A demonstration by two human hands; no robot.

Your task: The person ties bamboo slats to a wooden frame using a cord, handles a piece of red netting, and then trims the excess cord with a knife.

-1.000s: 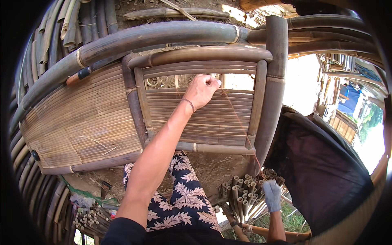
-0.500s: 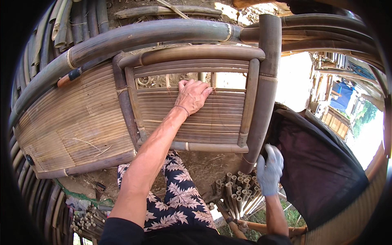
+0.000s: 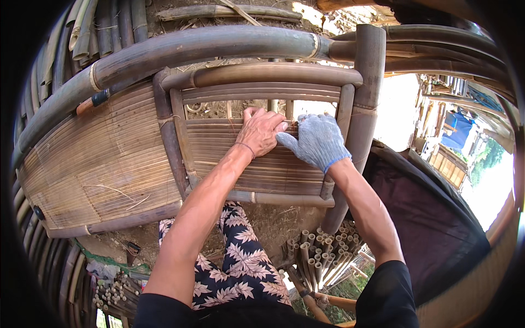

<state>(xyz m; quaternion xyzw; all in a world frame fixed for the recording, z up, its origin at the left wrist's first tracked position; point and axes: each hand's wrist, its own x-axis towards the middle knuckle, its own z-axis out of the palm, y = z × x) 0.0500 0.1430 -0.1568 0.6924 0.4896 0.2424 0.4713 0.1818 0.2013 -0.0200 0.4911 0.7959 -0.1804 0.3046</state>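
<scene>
A bamboo frame [image 3: 273, 72] holds rows of thin brown slats, with an open gap between its upper slats and the lower slatted panel [image 3: 246, 167]. My bare left hand [image 3: 257, 133] is closed over the topmost bamboo slat [image 3: 213, 124] of that lower panel, near its middle. Just to the right, my right hand [image 3: 320, 139], in a grey knitted glove, curls its fingers over the same edge. Its thumb reaches toward my left fingers. Thin reddish strands hang by the slats near my left hand. Both sets of fingertips are partly hidden.
A wider slatted bamboo section [image 3: 104, 164] adjoins on the left, with a dark-and-orange handle [image 3: 93, 102] at its top edge. A thick post [image 3: 367, 87] stands right of the frame. Cut bamboo tubes [image 3: 322, 254] and a dark cloth [image 3: 421, 218] lie lower right.
My gloved right hand has come up from beside the dark cloth onto the slat's right part. My left hand stays on the slat. The view has shifted slightly.
</scene>
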